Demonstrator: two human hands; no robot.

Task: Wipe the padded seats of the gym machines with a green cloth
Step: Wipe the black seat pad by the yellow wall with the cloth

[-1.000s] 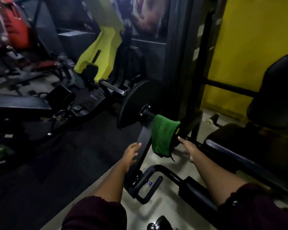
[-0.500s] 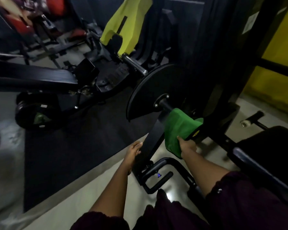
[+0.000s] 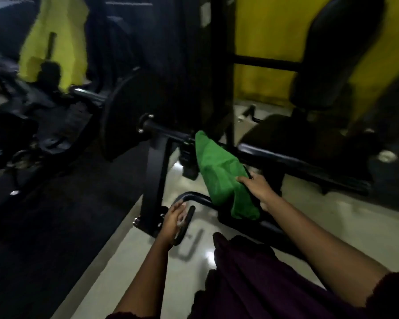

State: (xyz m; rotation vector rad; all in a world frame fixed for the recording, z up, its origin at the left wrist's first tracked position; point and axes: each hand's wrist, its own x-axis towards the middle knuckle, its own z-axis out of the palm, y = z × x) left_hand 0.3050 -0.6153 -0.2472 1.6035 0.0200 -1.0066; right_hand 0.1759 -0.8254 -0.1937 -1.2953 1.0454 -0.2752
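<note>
The green cloth [image 3: 219,171] hangs stretched from my right hand [image 3: 259,188], which grips its right edge just off the black bar [image 3: 164,131] where it was draped. A black padded seat [image 3: 293,134] with an upright black backrest [image 3: 339,49] stands to the right of the cloth. My left hand [image 3: 174,219] hovers lower, fingers loosely apart, over a black curved handle [image 3: 189,196] near the floor, holding nothing.
A large black weight plate [image 3: 122,116] sits on the bar at left centre. A tall dark machine frame [image 3: 194,65] rises behind it. Yellow-green machine parts [image 3: 53,42] lie at the back left, a yellow wall [image 3: 270,31] at the back right. Pale floor is underfoot.
My right hand reached the cloth on the bar, closed on it and pulled it down and to the right. My left hand dropped lower toward the floor handle. The view swung right.
</note>
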